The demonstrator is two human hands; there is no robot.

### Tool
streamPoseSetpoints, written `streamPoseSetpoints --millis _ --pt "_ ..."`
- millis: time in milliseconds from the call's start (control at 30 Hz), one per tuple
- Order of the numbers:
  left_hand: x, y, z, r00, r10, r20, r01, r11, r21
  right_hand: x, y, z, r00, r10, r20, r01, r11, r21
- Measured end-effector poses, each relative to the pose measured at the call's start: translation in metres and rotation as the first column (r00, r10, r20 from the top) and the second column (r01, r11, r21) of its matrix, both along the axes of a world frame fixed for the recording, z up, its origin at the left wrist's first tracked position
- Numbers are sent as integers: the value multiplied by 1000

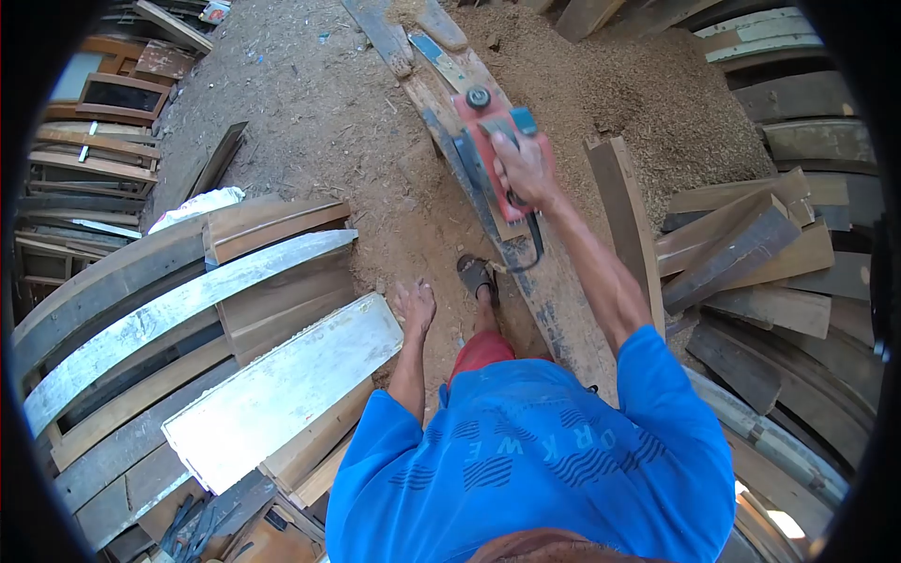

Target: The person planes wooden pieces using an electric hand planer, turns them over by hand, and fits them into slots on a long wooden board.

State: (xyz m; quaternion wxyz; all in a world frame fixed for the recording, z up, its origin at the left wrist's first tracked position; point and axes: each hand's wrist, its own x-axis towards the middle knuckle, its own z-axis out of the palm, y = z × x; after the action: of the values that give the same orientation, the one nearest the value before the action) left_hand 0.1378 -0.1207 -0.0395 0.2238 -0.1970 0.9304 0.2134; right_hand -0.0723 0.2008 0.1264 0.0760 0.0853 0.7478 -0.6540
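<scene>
My right hand (524, 167) is wrapped round the handle of a red power planer (483, 122) with a black front knob. The planer rests over a narrow board, whose painted far end (441, 58) shows past the tool, on a long worn wooden bench (554, 281). A dark cord loops from the planer's rear. My left hand (415, 305) hangs with nothing in it and its fingers apart, to the left of the bench and beside the end of a white board (291, 389).
Stacked planks (272, 225) stand at the left and more planks (751, 253) at the right. An upright board (624, 206) is right of the bench. Wood shavings (648, 103) are heaped at the upper right. Framed panels (122, 98) lean at the upper left.
</scene>
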Motion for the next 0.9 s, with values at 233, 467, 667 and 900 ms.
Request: streamPoseSetpoints --millis 233,467,667,900 --pt "5 -8 10 981 -56 188 46 997 57 167 4 15 988 0 156 -3 1000 19" --pt "22 -5 -25 957 -117 266 90 990 111 163 -4 19 992 -90 91 72 980 185" --pt "32 4 -31 966 -76 246 60 996 72 64 -11 8 991 -52 124 35 990 137" --pt "42 -19 -37 958 13 286 -8 1000 -20 -54 -18 -6 995 -56 -88 70 984 165"
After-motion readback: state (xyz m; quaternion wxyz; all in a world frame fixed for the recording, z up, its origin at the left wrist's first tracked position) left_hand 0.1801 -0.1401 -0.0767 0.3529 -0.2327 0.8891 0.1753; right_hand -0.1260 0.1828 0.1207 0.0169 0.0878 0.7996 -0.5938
